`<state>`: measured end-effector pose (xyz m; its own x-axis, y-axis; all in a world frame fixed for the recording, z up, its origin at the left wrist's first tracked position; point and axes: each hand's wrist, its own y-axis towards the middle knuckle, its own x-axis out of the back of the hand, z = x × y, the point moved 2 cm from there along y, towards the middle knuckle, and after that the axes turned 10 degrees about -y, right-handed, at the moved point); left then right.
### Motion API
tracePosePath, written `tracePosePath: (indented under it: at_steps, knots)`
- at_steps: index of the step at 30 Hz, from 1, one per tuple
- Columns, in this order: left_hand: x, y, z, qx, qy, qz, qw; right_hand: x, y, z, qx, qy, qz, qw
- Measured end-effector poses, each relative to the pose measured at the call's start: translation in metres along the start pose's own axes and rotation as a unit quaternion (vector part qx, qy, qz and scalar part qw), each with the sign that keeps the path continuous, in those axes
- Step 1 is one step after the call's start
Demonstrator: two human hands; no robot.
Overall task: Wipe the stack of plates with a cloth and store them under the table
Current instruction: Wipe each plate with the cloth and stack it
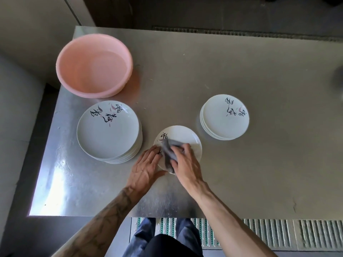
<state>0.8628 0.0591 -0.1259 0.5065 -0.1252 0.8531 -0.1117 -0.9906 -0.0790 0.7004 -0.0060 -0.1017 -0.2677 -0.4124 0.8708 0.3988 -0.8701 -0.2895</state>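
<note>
Gripping crumpled grey cloth (168, 152), right hand (185, 162) presses round plate (185, 135).

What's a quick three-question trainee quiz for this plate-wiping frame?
1. True or false: the left hand grips the grey cloth.
2. The pink basin stands: A) beyond the left stack; B) beside the right stack; C) on the floor.
3. Fill in: the single plate being wiped lies ___ the two stacks.
Key: 1 false, the right hand grips it and the left hand presses on the plate's edge; 2 A; 3 between.
</note>
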Motion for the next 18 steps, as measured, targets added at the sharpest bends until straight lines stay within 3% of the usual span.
tracePosePath:
  at_steps: [3, 10, 14, 18]
  knots:
    - [0.004, 0.002, 0.007, -0.03, 0.009, -0.004, 1.0, 0.009, -0.005, -0.015, -0.048, -0.024, -0.014, 0.998]
    - [-0.005, 0.002, 0.0, -0.012, 0.074, -0.005, 0.997, 0.0, -0.009, 0.0, 0.009, 0.029, 0.028, 0.999]
    - [-0.001, 0.004, 0.012, -0.068, 0.062, -0.015, 0.996, 0.008, -0.007, -0.017, -0.047, 0.01, -0.004, 0.999]
    - [-0.002, 0.008, 0.006, -0.059, 0.073, -0.013, 0.996, -0.003, -0.012, 0.0, 0.017, 0.041, 0.049, 0.998]
